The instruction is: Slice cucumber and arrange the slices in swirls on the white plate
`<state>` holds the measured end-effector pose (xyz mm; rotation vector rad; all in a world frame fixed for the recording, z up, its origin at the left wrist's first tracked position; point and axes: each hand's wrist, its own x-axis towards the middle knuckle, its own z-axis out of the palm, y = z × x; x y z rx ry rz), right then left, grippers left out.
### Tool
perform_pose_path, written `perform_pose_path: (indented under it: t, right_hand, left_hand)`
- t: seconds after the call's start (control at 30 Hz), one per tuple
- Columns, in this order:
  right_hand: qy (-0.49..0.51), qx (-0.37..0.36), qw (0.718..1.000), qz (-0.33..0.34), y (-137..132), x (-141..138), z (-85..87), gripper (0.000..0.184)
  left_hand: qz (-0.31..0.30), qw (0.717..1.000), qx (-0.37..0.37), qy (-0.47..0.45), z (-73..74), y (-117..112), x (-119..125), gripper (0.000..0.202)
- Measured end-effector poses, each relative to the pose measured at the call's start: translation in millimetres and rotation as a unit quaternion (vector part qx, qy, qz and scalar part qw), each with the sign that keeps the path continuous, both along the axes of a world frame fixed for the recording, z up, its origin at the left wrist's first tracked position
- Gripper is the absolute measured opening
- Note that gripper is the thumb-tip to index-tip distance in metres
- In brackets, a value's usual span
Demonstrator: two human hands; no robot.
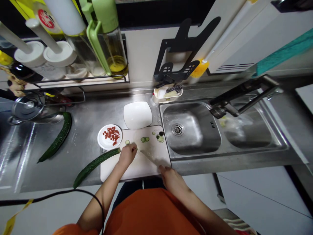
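Note:
My right hand (171, 178) grips the handle of a kitchen knife (149, 157), its blade lying low over the white cutting board (114, 169) and pointing to the upper left. Close to the knife tip, my left hand (128, 154) is closed with the fingertips pinched together; what they hold is too small to make out. Cucumber slices (144, 139) lie on the board beyond my hands, with more pieces (160, 138) by its right edge. Just left of my left hand, a cut cucumber (97, 162) rests partly on the board and reaches over the counter.
A plate of chopped red bits (110, 137) overlaps the board's left corner. Behind the board sits a white square dish (137, 115). A double sink (192, 130) adjoins on the right. Another cucumber (58, 140) and a steel pot (30, 106) are left; a black cable (61, 193) hangs in front.

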<state>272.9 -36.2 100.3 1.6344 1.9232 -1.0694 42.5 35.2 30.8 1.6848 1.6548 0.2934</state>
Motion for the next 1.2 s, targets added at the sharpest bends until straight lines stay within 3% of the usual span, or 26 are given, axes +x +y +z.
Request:
perform_pose_path:
  t: [0.33, 0.63, 1.2]
  right_hand:
    - [-0.006, 0.004, 1.000, -0.025, 7.2, -8.0, 3.9, 0.029]
    - [-0.021, -0.003, 1.000, -0.012, 13.7, -27.1, 5.1, 0.032]
    - [-0.015, -0.030, 0.999, -0.029, 14.5, -34.0, 7.9, 0.034]
  left_hand:
    - [0.135, 0.989, -0.038, -0.054, -16.8, -4.3, 6.2, 0.015]
    - [0.165, 0.986, -0.021, -0.029, -19.1, -6.8, 7.9, 0.018]
    - [0.147, 0.988, -0.046, 0.007, -16.4, -4.4, 6.8, 0.013]
